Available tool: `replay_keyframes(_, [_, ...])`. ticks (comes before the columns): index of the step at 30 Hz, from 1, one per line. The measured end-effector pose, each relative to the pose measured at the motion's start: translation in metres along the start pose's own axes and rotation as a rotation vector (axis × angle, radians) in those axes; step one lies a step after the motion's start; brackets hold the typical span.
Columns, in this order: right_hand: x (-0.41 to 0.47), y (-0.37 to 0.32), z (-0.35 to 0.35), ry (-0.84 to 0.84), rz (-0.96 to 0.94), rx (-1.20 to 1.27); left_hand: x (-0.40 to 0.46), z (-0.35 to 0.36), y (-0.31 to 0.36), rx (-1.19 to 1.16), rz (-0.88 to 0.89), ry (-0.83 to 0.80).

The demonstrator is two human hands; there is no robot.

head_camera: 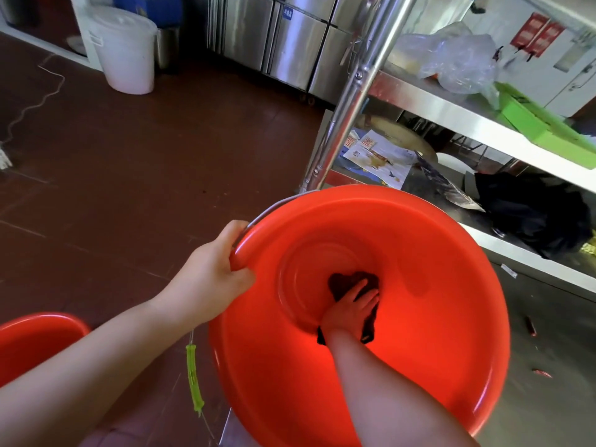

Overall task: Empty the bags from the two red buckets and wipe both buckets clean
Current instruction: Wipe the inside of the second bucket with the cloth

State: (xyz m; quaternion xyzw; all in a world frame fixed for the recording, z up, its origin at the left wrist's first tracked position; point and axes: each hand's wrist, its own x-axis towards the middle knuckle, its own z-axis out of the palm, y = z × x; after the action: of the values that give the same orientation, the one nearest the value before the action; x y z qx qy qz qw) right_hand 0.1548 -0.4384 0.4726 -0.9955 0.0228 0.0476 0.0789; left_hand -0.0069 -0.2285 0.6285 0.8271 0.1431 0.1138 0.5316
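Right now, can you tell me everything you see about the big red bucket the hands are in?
The big round red plastic bucket is shiny and smooth, with a rolled rim, a ringed flat bottom and a thin metal handle lying along its far rim. It is tipped toward the camera, beside a steel shelf rack. No bag is inside. The left hand grips its rim, thumb inside. The right hand reaches deep in, pressing a dark crumpled cloth against the bottom.
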Motion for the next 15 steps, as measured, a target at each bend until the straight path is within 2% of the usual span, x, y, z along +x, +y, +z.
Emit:
replay_keyframes(3, [0.021, -0.002, -0.015, 0.096, -0.134, 0.033, 0.004, -0.004, 0.002, 0.007, 0.007, -0.043])
replay_keyframes(12, [0.054, -0.034, -0.019, 0.17, -0.64, -0.208, 0.033, -0.013, 0.023, 0.156, 0.137, -0.081])
replay_keyframes(15, [0.055, -0.044, -0.016, 0.132, -0.842, -0.363, 0.045, -0.009, 0.031, 0.145, 0.179, -0.137])
